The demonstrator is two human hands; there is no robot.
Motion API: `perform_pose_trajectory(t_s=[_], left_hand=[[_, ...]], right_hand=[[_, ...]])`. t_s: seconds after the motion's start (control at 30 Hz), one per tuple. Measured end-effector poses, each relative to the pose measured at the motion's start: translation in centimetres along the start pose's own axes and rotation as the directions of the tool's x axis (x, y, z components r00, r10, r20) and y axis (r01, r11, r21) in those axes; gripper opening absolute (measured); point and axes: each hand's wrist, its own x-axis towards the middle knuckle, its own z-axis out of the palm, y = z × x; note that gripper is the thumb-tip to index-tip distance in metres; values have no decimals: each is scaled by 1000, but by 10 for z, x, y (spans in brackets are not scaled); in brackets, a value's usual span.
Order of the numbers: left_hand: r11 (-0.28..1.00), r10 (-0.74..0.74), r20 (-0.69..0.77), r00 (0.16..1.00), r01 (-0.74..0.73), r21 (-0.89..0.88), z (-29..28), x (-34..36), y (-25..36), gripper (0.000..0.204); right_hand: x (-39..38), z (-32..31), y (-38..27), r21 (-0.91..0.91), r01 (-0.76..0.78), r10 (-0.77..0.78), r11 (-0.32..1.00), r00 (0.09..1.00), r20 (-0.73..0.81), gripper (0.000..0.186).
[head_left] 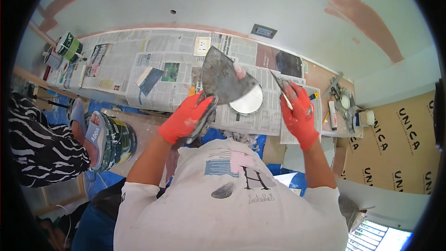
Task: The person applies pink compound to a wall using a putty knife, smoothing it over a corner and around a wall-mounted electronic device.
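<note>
My left hand (185, 120), in an orange glove with dark grime, is closed on a grey, smeared metal plate (218, 67) carrying a pink blob of paste (239, 70). A round white lid or container (246, 102) sits on the newspaper-covered worktop (121, 83), partly hidden beneath the plate. My right hand (298, 115), also orange-gloved, is closed on a putty knife (281, 85) with a pale handle, its thin blade pointing up-left toward the plate.
Cans (69, 46) stand at the worktop's left end; tools (344, 104) and a white tub (365, 118) at its right. A co-worker's sandalled foot (93, 137) rests on a large bucket (118, 139). Wall sockets (263, 31), blue floor sheeting (107, 179) and brown board (390, 148) surround them.
</note>
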Motion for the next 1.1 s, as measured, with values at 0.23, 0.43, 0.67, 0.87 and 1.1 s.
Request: perform_pose_trajectory(t_s=[0.23,0.43,0.67,0.87,1.1], left_hand=[[575,465,108,879,-392,718,35,-6,2,54],[518,508,121,853,-415,748,45,-1,14,54],[517,515,96,852,-398,758,48,1,15,54],[545,487,87,869,-380,748,50,-4,10,52],[585,390,96,916,-327,742,57,-1,13,51]], right_hand=[[7,32,-65,85,-112,111,990,994,13,52],[-3,48,-61,221,-110,122,969,992,-39,43],[-8,53,-66,347,-107,125,932,992,-29,34],[-7,54,-58,237,-74,90,969,994,-57,33],[-6,51,-57,345,-152,143,926,988,52,36]])
